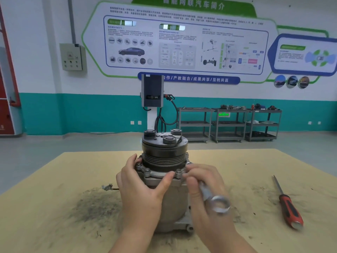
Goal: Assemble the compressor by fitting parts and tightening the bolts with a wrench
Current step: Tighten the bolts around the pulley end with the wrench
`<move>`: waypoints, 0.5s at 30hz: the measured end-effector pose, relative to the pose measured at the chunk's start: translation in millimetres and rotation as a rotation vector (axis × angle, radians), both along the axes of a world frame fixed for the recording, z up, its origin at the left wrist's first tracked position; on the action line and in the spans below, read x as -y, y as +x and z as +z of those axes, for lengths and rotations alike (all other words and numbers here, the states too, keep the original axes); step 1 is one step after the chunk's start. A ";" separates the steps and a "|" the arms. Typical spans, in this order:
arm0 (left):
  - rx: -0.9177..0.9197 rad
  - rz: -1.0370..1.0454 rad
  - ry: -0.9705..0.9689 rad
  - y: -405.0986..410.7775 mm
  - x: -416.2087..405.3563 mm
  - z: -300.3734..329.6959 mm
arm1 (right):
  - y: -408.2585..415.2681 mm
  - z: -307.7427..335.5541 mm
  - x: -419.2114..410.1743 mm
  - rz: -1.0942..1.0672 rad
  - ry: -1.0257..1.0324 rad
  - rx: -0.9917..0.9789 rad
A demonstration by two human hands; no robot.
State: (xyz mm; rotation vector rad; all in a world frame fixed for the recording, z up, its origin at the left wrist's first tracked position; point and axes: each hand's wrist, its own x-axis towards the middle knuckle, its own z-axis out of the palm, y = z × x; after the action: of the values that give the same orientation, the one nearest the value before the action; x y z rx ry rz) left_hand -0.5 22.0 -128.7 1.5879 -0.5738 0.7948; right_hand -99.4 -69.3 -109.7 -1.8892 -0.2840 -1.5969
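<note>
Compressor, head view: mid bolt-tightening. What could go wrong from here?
1. The compressor stands on end on the table, steadied only by the left hand; wrench force might tip it.
2. The right hand holds the wrench close to its working end, near the flange bolt; a slip could pinch fingers.
3. The screwdriver lies loose to the right and could roll.

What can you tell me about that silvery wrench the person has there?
The wrench looks like bare, shiny metal, with a flat shank and a ring end pointing toward the camera. The right hand grips it, slanted, beside the compressor. Its far end is hidden behind the fingers, near a flange bolt.
</note>
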 end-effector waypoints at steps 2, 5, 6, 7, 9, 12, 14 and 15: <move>0.055 0.159 0.077 -15.2 7.9 -1.4 | -2.3 13.0 6.3 0.087 0.183 0.061; 0.106 0.237 0.068 -34.5 18.0 0.5 | -8.8 34.6 25.1 0.237 0.589 0.143; 0.096 0.200 0.015 -35.9 16.8 3.9 | -10.4 40.6 31.7 0.372 0.746 0.142; 0.073 0.156 -0.047 -33.5 13.6 7.6 | -10.4 43.1 38.0 0.487 0.881 0.134; 0.015 0.118 -0.152 -21.6 3.3 14.4 | -8.0 42.1 44.7 0.623 1.047 0.097; -0.065 0.089 -0.171 4.6 -13.0 22.2 | -3.1 34.9 48.0 0.669 1.081 0.015; -0.203 -0.118 -0.125 15.7 -19.1 23.4 | -1.7 37.3 49.1 0.669 1.057 -0.028; -0.291 -0.265 -0.088 18.9 -20.2 22.6 | 0.0 40.3 50.6 0.677 1.057 -0.052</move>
State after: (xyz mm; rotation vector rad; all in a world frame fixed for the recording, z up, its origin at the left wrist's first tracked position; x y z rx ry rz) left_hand 18.5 42.2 -106.1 1.4748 -0.5162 0.3772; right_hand -99.4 -120.0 -69.4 -0.8632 -0.0144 -0.9114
